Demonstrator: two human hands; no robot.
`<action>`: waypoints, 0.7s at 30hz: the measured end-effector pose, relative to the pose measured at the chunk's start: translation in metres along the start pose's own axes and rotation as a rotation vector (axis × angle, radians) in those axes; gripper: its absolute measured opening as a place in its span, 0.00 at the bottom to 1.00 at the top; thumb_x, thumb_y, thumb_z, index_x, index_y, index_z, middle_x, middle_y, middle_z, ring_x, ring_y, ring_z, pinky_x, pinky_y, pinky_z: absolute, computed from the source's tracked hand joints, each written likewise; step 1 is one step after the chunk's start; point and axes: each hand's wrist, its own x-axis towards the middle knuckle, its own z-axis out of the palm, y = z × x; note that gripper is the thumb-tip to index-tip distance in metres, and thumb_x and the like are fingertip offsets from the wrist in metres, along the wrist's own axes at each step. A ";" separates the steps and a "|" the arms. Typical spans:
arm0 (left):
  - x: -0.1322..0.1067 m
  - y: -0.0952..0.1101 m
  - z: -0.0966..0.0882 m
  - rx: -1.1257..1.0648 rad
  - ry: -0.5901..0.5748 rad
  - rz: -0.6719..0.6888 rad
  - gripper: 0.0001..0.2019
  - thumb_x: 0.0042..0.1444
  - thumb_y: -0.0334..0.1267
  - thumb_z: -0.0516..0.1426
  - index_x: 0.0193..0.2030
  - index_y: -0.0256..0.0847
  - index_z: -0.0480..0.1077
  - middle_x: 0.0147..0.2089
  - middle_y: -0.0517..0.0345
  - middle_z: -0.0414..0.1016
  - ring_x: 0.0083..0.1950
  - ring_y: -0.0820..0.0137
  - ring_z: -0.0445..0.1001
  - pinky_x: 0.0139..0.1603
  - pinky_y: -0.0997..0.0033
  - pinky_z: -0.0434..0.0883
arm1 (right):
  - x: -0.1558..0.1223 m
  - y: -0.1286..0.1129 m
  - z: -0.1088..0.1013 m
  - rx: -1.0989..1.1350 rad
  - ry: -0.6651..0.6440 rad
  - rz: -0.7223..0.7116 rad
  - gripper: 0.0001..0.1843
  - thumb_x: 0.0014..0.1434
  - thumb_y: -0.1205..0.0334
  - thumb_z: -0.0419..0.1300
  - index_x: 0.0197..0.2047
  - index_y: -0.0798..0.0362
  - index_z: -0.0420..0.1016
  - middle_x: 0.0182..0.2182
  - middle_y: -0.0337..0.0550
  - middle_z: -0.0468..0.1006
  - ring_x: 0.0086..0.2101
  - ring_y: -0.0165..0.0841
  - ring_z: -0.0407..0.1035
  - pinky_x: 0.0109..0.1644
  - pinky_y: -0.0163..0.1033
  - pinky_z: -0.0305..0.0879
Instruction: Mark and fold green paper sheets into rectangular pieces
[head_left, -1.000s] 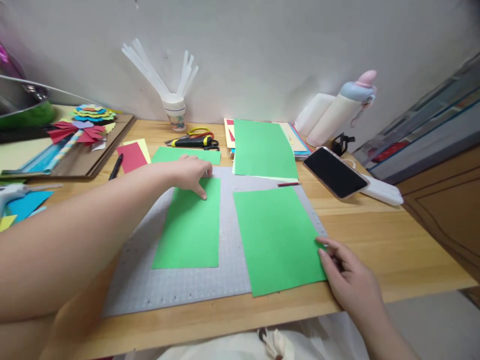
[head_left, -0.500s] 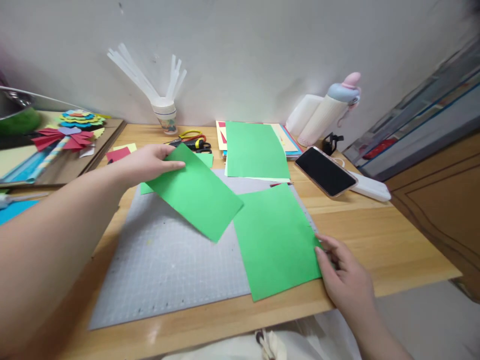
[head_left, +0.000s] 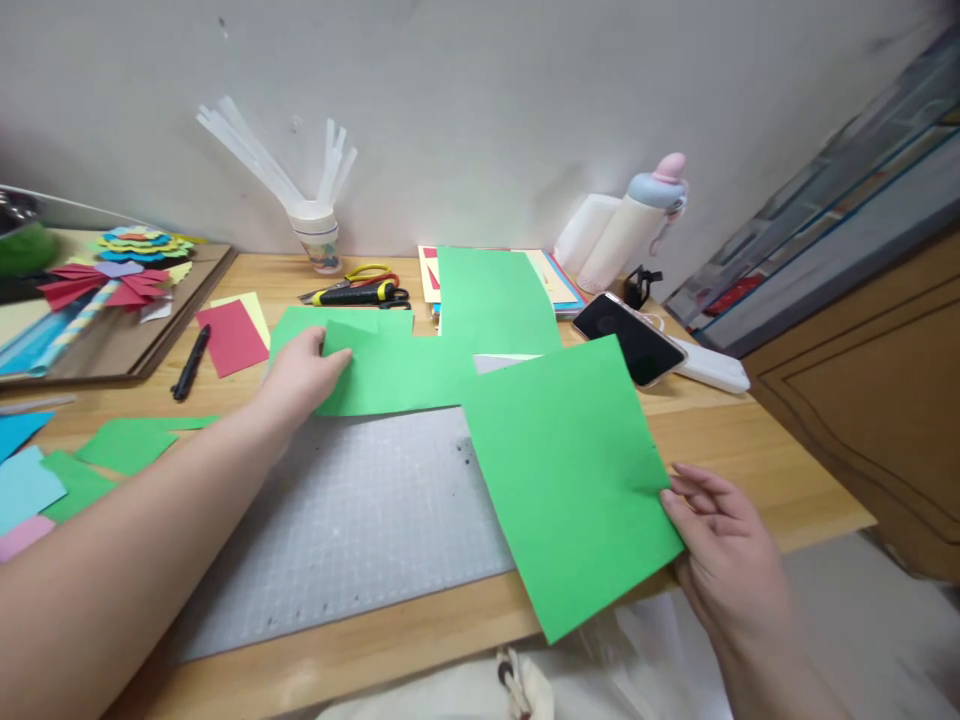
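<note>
My left hand point(head_left: 301, 374) grips the left end of a narrow green paper sheet point(head_left: 397, 372), which now lies across the far edge of the grey cutting mat point(head_left: 352, 520). My right hand point(head_left: 724, 555) pinches the right edge of a larger green sheet point(head_left: 570, 470) and holds it lifted and tilted over the mat's right corner and the table's front edge. Another green strip point(head_left: 341, 322) lies just behind the left hand.
A phone point(head_left: 626, 335) lies right of the raised sheet, beside a white bottle point(head_left: 626, 235). A stack of coloured paper topped with green point(head_left: 491, 295), scissors and a cutter point(head_left: 360, 290), a cup of sticks point(head_left: 315, 240), a black pen point(head_left: 187, 362) and a red card point(head_left: 231, 335) sit behind. Paper scraps point(head_left: 124, 445) lie at left.
My left hand picked the narrow green sheet off the mat, swung it round and set it at the mat's far edge. My right hand lifted the larger sheet toward me.
</note>
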 end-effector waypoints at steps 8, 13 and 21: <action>-0.056 0.055 -0.010 -0.131 -0.324 0.150 0.30 0.52 0.59 0.58 0.59 0.49 0.66 0.55 0.55 0.76 0.55 0.60 0.71 0.55 0.60 0.69 | 0.006 -0.046 0.033 -0.061 -0.211 -0.138 0.16 0.52 0.54 0.68 0.44 0.47 0.75 0.36 0.46 0.79 0.39 0.38 0.75 0.39 0.41 0.74; -0.075 0.053 -0.019 -0.222 -0.358 0.065 0.28 0.47 0.58 0.62 0.52 0.46 0.71 0.44 0.57 0.79 0.46 0.63 0.73 0.45 0.66 0.70 | 0.017 -0.064 0.054 0.016 -0.277 -0.163 0.17 0.52 0.55 0.68 0.46 0.46 0.74 0.37 0.43 0.79 0.39 0.37 0.75 0.39 0.40 0.72; -0.112 0.010 -0.031 -0.302 -0.322 -0.026 0.22 0.48 0.55 0.62 0.45 0.43 0.73 0.29 0.62 0.72 0.30 0.71 0.66 0.33 0.70 0.66 | 0.022 -0.053 0.081 0.125 -0.478 0.017 0.22 0.47 0.53 0.71 0.45 0.48 0.73 0.34 0.41 0.78 0.33 0.34 0.73 0.34 0.37 0.69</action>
